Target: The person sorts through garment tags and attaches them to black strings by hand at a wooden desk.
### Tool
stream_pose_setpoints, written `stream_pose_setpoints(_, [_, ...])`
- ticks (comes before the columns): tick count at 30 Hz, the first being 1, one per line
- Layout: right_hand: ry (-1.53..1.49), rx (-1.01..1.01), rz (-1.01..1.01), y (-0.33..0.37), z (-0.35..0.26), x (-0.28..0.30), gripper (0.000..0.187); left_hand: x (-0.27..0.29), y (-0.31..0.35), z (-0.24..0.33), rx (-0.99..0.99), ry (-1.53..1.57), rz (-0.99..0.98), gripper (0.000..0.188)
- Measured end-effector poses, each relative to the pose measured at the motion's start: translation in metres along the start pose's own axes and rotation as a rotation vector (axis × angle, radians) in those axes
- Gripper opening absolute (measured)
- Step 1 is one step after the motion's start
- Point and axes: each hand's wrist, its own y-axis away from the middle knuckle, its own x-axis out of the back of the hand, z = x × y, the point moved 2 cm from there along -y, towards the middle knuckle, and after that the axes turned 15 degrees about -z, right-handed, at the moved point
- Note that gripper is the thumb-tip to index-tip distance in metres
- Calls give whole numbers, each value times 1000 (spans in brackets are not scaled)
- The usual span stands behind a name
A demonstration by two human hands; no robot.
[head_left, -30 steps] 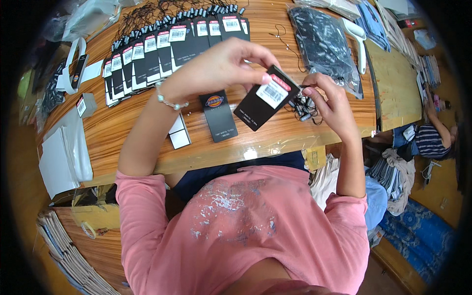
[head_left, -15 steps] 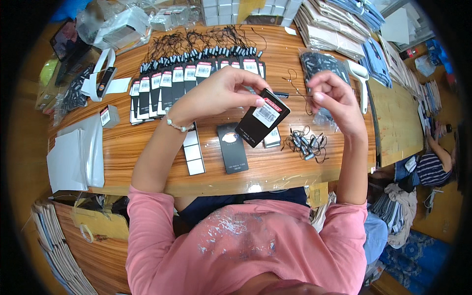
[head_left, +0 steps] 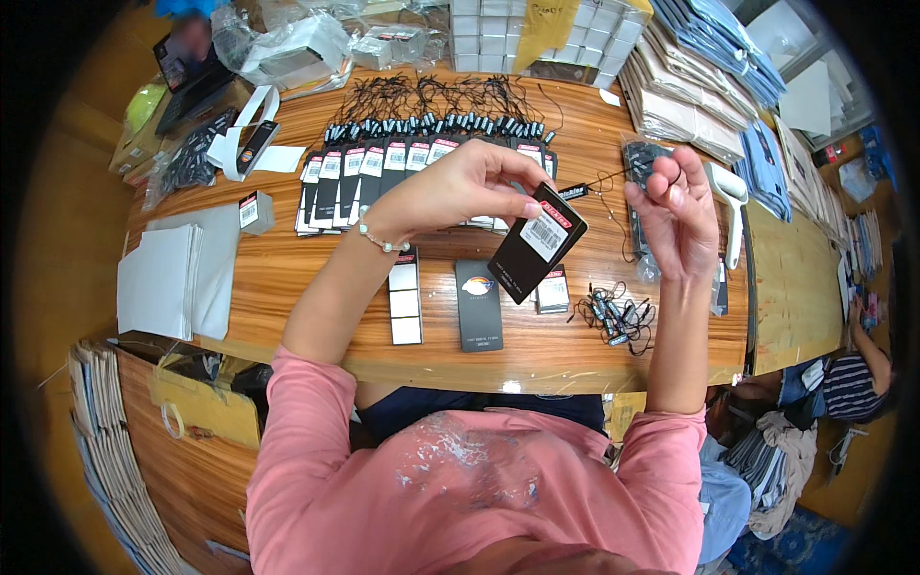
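My left hand [head_left: 479, 187] pinches a black hang tag [head_left: 539, 244] tilted above the table, its white barcode sticker facing up. A small black string seal [head_left: 572, 192] sits at the tag's top corner, and a thin black string [head_left: 613, 176] runs from there toward my right hand [head_left: 682, 216]. That hand is raised, its fingers curled together on the string. Beneath the held tag lie a flat black tag [head_left: 478, 311], a strip of white labels [head_left: 405, 305] and a small stack of stickers [head_left: 553, 292]. Loose string seals [head_left: 615, 314] lie tangled at the right.
Rows of finished-looking black tags [head_left: 369, 177] with strings fan across the table's back. White boxes [head_left: 546, 29] and stacked folded garments [head_left: 685, 96] stand behind. A white-handled roller [head_left: 730, 206] and a bag of seals [head_left: 642, 158] lie right; white paper [head_left: 158, 278] lies left.
My right hand has moved up and away from the tag with the string, its fingers curling. My left hand still holds the tag. The whole view has shifted slightly.
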Motion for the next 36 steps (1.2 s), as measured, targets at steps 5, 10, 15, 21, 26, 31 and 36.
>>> stream_pose_setpoints(5, [-287, 52, -185, -28, -9, -10, 52, 3, 0, 23, -62, 16, 59, 20])
stream_pose_setpoints(10, [-482, 122, -322, -49, -17, -17, 63, 6, 1, 38, -192, -6, 94, 21])
stream_pose_setpoints(15, [-358, 139, -311, -46, -5, -16, 49, 0, 9, 37, -142, 23, 134, 22])
stream_pose_setpoints(21, [22, 140, -108, -35, -4, -5, 25, 4, 1, 18, -86, 60, 108, 20])
stream_pose_setpoints(26, [237, 114, -23, -39, -12, 6, 17, 4, -6, 6, -40, 64, 143, 21])
stream_pose_setpoints(31, [30, 139, 121, -43, -9, 1, 16, 5, -7, 7, -63, 30, 158, 22])
stream_pose_setpoints(36, [460, 18, 270, -42, -16, 1, 14, 13, -4, 15, -251, -259, 455, 23])
